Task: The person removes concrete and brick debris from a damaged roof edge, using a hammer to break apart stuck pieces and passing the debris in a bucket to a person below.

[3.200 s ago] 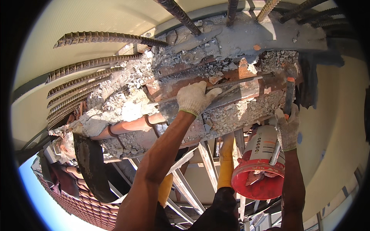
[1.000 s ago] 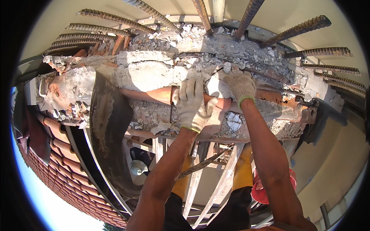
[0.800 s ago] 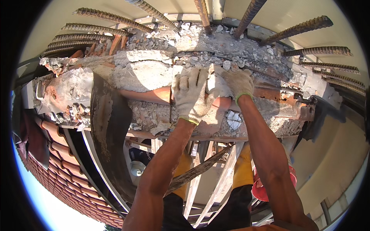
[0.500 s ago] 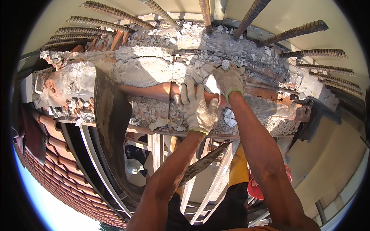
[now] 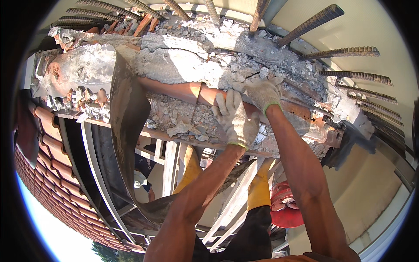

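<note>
Both my hands wear pale knit work gloves and lie on a broken concrete ledge (image 5: 163, 65). My left hand (image 5: 238, 120) rests with fingers stretched over a long reddish-brown piece (image 5: 174, 91) set into the ledge; I cannot tell whether it is a pipe or a bent sheet. Just beyond it, to the right, my right hand (image 5: 264, 94) lies over the far side of that piece, against the rubble, fingers spread and their tips partly hidden. A dark grey chunk (image 5: 263, 72) sits by its fingertips. A thin dark wire or strap (image 5: 196, 100) crosses the reddish piece.
Ribbed steel bars (image 5: 312, 25) jut out along the far side. A curved dark strip (image 5: 124, 100) hangs over the ledge at left, near roof tiles (image 5: 48, 135). Below are pale metal frame bars (image 5: 170, 168), yellow boots (image 5: 259, 187), a red bucket (image 5: 286, 216) and another person, partly hidden.
The view has shifted, and the ledge sits higher on the left. Both hands stay on the ledge, the left lying a little closer to the right. More of the red bucket shows.
</note>
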`<action>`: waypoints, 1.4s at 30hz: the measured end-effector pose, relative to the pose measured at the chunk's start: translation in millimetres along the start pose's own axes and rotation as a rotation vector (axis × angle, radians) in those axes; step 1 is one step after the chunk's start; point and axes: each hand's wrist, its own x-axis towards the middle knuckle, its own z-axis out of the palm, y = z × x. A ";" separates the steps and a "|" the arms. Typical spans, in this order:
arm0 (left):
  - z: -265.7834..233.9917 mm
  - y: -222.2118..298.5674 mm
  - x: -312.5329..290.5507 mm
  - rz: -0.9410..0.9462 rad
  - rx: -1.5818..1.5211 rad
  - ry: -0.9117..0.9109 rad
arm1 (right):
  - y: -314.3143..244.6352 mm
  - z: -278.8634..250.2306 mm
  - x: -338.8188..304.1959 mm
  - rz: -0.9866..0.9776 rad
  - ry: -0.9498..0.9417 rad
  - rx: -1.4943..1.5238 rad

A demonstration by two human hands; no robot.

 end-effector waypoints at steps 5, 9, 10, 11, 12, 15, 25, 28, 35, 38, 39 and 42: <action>-2.4 7.1 0.9 -0.102 0.008 -0.116 | -21.6 -9.5 -49.0 -0.047 0.109 -0.043; -15.2 -10.7 0.5 0.015 0.082 -0.119 | -9.7 25.9 -26.9 0.005 0.359 -0.022; -22.2 -23.8 3.0 0.024 0.131 -0.137 | -15.5 28.2 -31.5 0.035 0.351 -0.029; -28.9 -36.3 5.5 0.034 0.181 -0.153 | -17.6 29.3 -34.1 0.064 0.343 -0.035; -31.4 -41.9 7.4 0.045 0.232 -0.170 | -18.9 30.8 -32.8 0.065 0.348 -0.020; -31.1 -26.9 11.0 -0.005 0.240 -0.171 | -9.6 33.1 -17.9 0.056 0.389 0.020; -14.7 -30.0 16.6 0.001 0.206 -0.136 | 120.1 11.8 -32.4 -0.504 0.701 -0.122; -9.4 -18.5 20.7 -0.009 0.158 -0.168 | 202.8 -16.0 0.8 -0.559 0.719 -0.382; 4.4 -30.7 10.5 0.067 0.162 -0.095 | 236.3 -72.5 26.7 -0.825 0.616 -0.519; 9.0 -35.6 4.9 0.124 0.139 0.039 | 217.0 -78.9 8.5 -1.032 0.560 -0.347; 6.8 -22.5 0.9 0.143 0.163 0.119 | 205.2 -80.3 -6.2 -1.074 0.548 -0.326; 10.9 38.9 -8.5 0.229 -0.238 0.248 | 152.1 -79.5 -46.2 -1.126 0.476 -0.305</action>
